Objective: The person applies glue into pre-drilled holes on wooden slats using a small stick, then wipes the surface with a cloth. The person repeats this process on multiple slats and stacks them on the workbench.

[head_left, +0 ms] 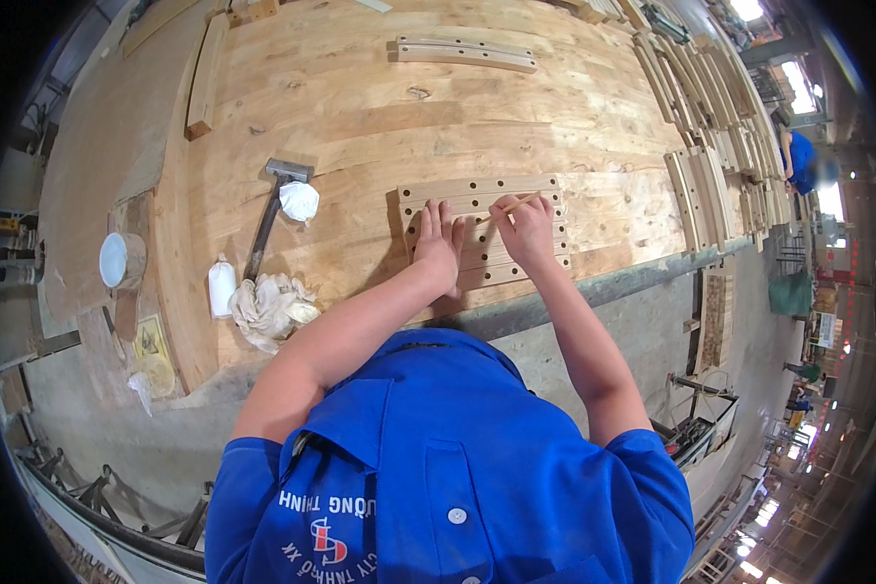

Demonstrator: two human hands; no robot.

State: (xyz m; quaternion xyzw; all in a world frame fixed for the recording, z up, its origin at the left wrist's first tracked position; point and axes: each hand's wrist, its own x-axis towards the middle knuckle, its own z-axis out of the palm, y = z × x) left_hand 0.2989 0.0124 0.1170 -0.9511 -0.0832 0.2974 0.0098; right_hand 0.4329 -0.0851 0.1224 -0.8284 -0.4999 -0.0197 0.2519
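Several pale wooden strips with round dark holes (438,193) lie side by side as a block near the bench's front edge. My left hand (440,245) rests flat on the left part of this block, fingers stretched out. Over its right part, my right hand (528,236) is closed around a thin wooden stick (526,201). The stick slants down to the left, its lower end close to a hole between my hands. Whether that tip touches the wood or enters the hole is too small to tell.
Left of the block lie a hammer (265,226), a white round item (300,201), a white bottle (221,289) and a crumpled cloth (271,311). More drilled strips (467,54) lie farther back. Stacked wooden pieces (703,200) line the right side. A white tub (121,261) stands far left.
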